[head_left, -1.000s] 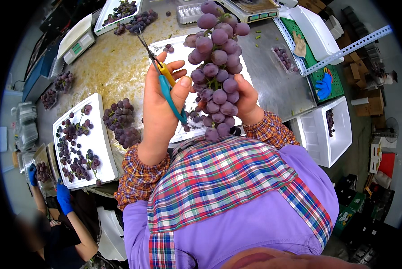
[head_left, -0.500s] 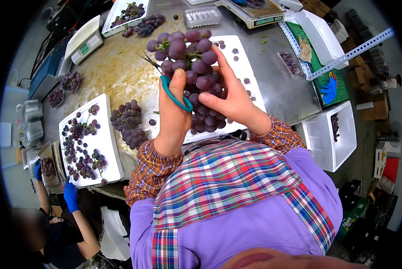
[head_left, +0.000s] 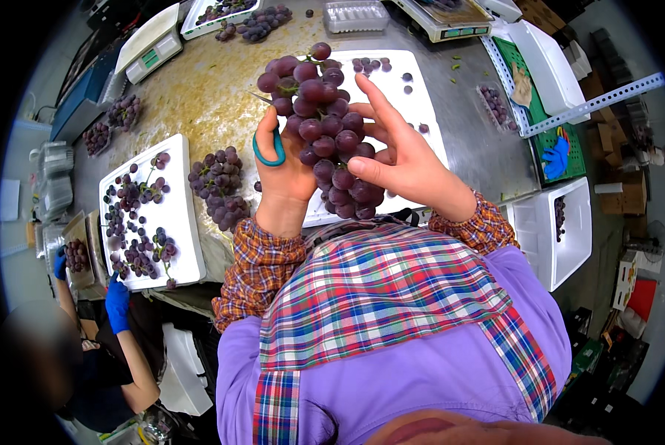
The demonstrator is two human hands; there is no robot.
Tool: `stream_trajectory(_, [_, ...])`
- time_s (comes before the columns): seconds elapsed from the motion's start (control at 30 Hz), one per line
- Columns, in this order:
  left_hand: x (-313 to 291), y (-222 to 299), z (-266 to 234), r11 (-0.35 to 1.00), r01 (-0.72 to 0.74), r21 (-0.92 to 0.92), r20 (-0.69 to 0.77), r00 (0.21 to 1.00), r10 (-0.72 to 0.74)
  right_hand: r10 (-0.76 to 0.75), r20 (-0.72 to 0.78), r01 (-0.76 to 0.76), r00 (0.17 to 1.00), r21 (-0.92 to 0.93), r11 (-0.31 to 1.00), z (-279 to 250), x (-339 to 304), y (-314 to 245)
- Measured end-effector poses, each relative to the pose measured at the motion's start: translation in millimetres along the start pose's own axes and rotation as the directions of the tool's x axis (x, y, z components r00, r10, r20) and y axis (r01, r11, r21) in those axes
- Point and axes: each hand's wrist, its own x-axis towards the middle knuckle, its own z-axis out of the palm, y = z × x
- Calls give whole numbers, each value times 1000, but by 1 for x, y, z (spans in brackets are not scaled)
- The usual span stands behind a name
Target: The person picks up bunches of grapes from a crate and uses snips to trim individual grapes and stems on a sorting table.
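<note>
A long bunch of purple grapes (head_left: 328,133) is held up above a white tray (head_left: 423,100), its stem end away from me. My left hand (head_left: 288,182) supports it from the left and beneath, with most fingers hidden behind the grapes. A teal loop of a pair of scissors (head_left: 276,152) hangs by that hand's thumb, and a blade tip shows beyond the thumb. At the bunch's right side my right hand (head_left: 410,159) has its index finger stretched and its thumb apart, the thumb tip by the lower grapes. Loose grapes (head_left: 371,64) lie on the tray.
To the left, another white tray (head_left: 188,248) carries grapes, next to further bunches (head_left: 217,178) on the metal table. Scales (head_left: 148,48) and a clear plastic box (head_left: 354,16) stand farther back. A co-worker's blue-gloved hand (head_left: 117,302) is at lower left; a perforated metal bar (head_left: 592,104) crosses the right.
The bunch has turned and now hangs more fully in view. My right hand has loosened and shifted right, its fingers farther apart. The scissors' loop has swung closer to my left thumb.
</note>
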Motion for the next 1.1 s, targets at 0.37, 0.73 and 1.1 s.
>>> stream_trajectory(0.37, [-1, 3, -22, 1000, -1, 24, 6, 1000, 1, -23, 39, 25, 999, -61, 998, -2, -5, -1])
stream_trajectory(0.73, [-6, 4, -27, 997, 60, -38, 211, 976, -50, -63, -6, 63, 998, 147, 987, -4, -8, 10])
stream_trajectory(1.1, [-8, 5, -31, 976, 128, -176, 230, 969, -86, -52, 0, 50, 999, 242, 969, -7, -6, 19])
